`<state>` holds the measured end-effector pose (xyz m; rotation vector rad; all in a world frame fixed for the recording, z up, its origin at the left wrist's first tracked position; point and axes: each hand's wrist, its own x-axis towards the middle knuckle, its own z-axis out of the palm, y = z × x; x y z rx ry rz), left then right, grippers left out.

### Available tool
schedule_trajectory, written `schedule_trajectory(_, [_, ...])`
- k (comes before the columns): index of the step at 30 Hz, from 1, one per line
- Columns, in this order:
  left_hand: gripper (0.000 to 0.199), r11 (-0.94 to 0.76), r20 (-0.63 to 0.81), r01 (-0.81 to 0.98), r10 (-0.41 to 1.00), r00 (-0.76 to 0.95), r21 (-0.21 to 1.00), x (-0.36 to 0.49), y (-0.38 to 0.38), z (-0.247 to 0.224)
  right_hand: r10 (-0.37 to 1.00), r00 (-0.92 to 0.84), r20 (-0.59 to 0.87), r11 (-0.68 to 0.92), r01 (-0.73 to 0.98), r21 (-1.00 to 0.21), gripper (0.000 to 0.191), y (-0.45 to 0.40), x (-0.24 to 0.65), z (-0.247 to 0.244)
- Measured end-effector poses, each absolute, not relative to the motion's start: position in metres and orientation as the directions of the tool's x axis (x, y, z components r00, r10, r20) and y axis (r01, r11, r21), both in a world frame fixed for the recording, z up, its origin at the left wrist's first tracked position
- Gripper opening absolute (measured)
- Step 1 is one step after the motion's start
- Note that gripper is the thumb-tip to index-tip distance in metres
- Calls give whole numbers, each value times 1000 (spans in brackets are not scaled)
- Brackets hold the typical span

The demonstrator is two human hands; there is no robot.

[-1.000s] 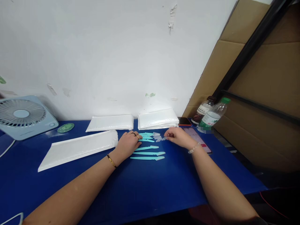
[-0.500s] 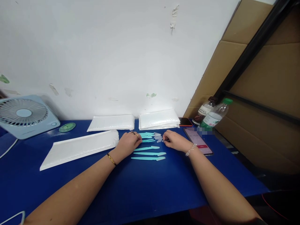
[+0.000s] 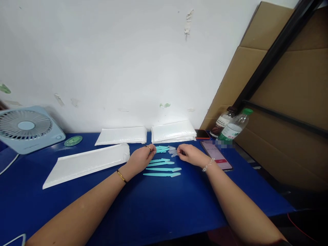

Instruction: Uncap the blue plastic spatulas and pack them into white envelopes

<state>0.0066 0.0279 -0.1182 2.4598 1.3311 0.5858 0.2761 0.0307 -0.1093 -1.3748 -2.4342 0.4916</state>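
Several turquoise sticks with pale tips (image 3: 164,169) lie roughly parallel on the blue table, in front of a small pile of turquoise sticks (image 3: 162,149). My left hand (image 3: 141,158) is at the left end of that pile, its thumb and fingertips pinched together; what they hold, if anything, is hidden. Small clear caps (image 3: 172,151) are fanned out just right of the pile. At their right edge my right hand (image 3: 191,154) has its fingers closed together, and I cannot make out what is between them.
White padded envelopes (image 3: 87,164) lie at the left, with more stacks (image 3: 174,131) along the wall. A fan (image 3: 30,128) and a green disc (image 3: 73,141) are far left. A phone (image 3: 217,157), a second phone (image 3: 203,134) and two bottles (image 3: 232,131) stand or lie right.
Another turquoise stick now lies apart from the pile, at the back of the parallel row. My left hand has shifted slightly toward the pile and away from that row.
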Motion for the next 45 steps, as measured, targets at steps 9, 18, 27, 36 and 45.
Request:
schedule_trajectory(9, [20,-546,229,735,837,497,402,8,30,-118,896,-394,203,393,494,-775,20,27,265,-112])
schedule_trajectory(18, [21,-556,223,721,830,511,414,10,27,-116,918,-327,225,318,268,-909,29,27,251,-117])
schedule_trajectory(27, [22,-535,181,713,839,514,453,14,24,-114,899,-380,219,347,314,-884,24,23,244,-117])
schedule_trajectory(36, [17,-594,261,760,803,536,264,7,30,-121,853,-490,180,518,754,-404,12,34,269,-119])
schedule_trajectory(45, [13,-563,78,778,821,566,279,12,26,-117,862,-500,85,482,757,-440,4,31,269,-122])
